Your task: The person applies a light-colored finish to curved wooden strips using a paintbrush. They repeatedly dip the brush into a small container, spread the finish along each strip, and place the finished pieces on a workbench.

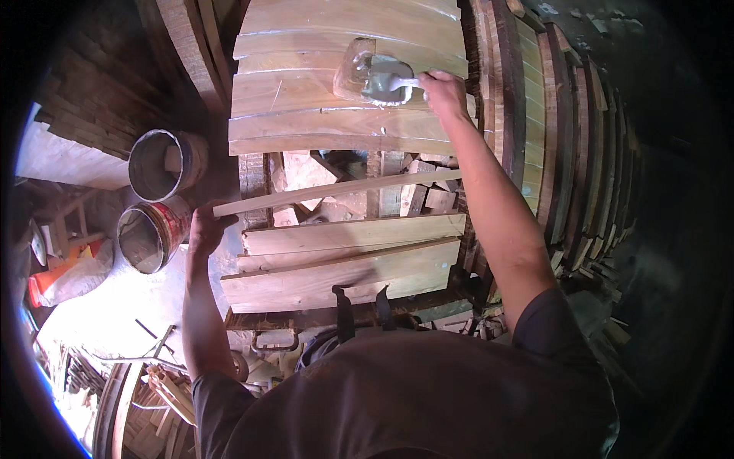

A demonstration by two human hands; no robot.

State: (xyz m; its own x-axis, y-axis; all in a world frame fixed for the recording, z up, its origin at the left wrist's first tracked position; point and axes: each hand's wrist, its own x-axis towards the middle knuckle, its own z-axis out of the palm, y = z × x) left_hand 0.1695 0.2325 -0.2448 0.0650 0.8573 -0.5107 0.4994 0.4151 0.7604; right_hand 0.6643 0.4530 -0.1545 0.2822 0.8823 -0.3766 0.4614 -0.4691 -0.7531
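Stacked wooden boards [344,115] fill the middle of a dim workshop, with more planks [581,153] standing on edge at three o'clock and a dusty floor [107,306] at eight o'clock. At twelve o'clock the right hand [443,92] is closed around the handle of a brush [386,80], whose pale, wet head lies on the upper boards beside a glossy coated patch [352,69]. At nine o'clock the left hand [205,228] grips the near end of a thin wooden strip [336,191], which runs slantwise across the gap between the upper boards and the lower boards [344,260]. Two open round cans [157,164] stand just beside each other at ten o'clock, left of the stack; the nearer can [149,233] has a red side. Offcuts [413,195] lie in the gap under the strip.
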